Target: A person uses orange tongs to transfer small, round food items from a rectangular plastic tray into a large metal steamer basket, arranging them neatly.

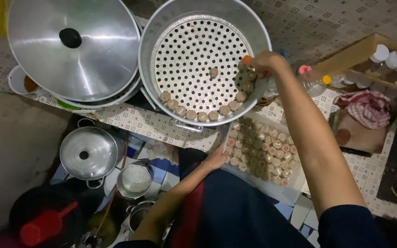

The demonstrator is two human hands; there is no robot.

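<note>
A large round steamer pan [161, 27] with a perforated metal plate [194, 55] stands on the tiled counter. Several small brown dumplings [191, 115] line its near and right rim, and one lies alone near the middle [213, 72]. My right hand [265, 62] reaches over the pan's right rim, fingers closed on a dumpling with an orange top. My left hand [217, 158] rests at the left edge of a white tray [290, 183] packed with several more dumplings [263, 151].
A big domed metal lid [76, 46] covers a pan at the left. On the floor below are a lidded pot [88, 154], a small strainer pot [134, 180] and a red ladle [44, 225]. Bottles [315, 80], a checked cloth [368, 108] and a wooden rack [373, 55] crowd the right.
</note>
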